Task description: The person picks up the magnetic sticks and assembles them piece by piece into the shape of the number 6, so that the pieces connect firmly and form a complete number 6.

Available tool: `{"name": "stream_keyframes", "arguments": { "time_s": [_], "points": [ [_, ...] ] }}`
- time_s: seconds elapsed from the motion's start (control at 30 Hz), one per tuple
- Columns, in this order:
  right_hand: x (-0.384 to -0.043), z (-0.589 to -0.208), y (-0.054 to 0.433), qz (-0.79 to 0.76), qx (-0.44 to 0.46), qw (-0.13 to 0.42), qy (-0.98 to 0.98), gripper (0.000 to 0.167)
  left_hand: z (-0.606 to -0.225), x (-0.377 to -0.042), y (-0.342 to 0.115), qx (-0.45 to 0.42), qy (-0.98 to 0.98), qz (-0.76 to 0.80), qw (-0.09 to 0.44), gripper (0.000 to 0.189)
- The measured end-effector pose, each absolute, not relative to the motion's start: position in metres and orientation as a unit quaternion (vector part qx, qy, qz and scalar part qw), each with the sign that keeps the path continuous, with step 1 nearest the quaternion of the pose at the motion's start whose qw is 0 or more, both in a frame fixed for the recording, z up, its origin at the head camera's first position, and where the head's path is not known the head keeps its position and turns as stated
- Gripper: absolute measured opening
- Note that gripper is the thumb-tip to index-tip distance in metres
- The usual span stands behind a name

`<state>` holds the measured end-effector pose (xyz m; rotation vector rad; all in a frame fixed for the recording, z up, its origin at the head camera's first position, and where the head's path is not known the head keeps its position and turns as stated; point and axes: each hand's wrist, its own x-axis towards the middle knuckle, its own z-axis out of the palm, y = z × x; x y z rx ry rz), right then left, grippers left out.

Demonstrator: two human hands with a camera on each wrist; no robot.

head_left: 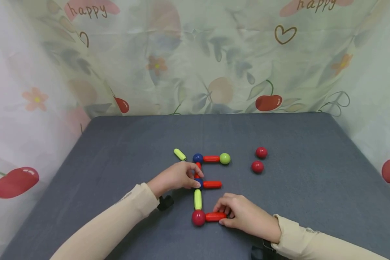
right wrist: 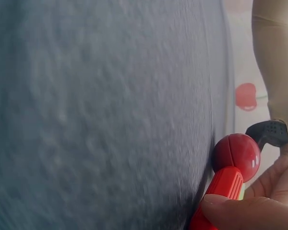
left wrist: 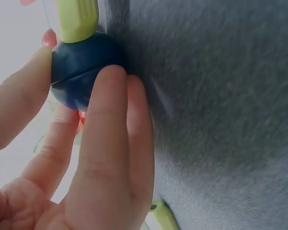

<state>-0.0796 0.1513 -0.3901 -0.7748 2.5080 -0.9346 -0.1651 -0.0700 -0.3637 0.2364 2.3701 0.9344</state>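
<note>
Rods and balls are joined in an E-shaped figure on the table. My left hand (head_left: 181,176) pinches the middle blue ball (left wrist: 89,67) between thumb and fingers. From that ball a red rod (head_left: 212,185) points right, and a yellow-green rod (head_left: 198,199) runs down to a red ball (head_left: 199,218). My right hand (head_left: 243,215) pinches the free end of the lower red rod (right wrist: 225,183), whose other end meets that red ball. Along the top, another blue ball (head_left: 197,158), a red rod (head_left: 211,159) and a green ball (head_left: 225,158) form a row.
Two loose red balls (head_left: 261,152) lie at the right, one just nearer than the other. A loose yellow-green rod (head_left: 180,154) lies left of the upper blue ball. A patterned curtain (head_left: 195,57) hangs behind the dark grey table (head_left: 299,144).
</note>
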Motion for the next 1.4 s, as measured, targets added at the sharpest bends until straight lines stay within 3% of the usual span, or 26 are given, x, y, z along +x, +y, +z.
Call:
{"name": "stream_keyframes", "arguments": {
  "time_s": [0.37,1.4],
  "points": [
    [-0.095,-0.39,0.152,-0.321,-0.273,0.151,0.894,0.019,-0.365,-0.18,-0.069,0.081,0.882,0.373,0.275,0.022],
    [-0.1,-0.391,0.15,-0.319,-0.277,0.154,0.893,0.02,-0.365,-0.186,-0.068,0.071,0.875,0.381,0.29,0.024]
  ]
}}
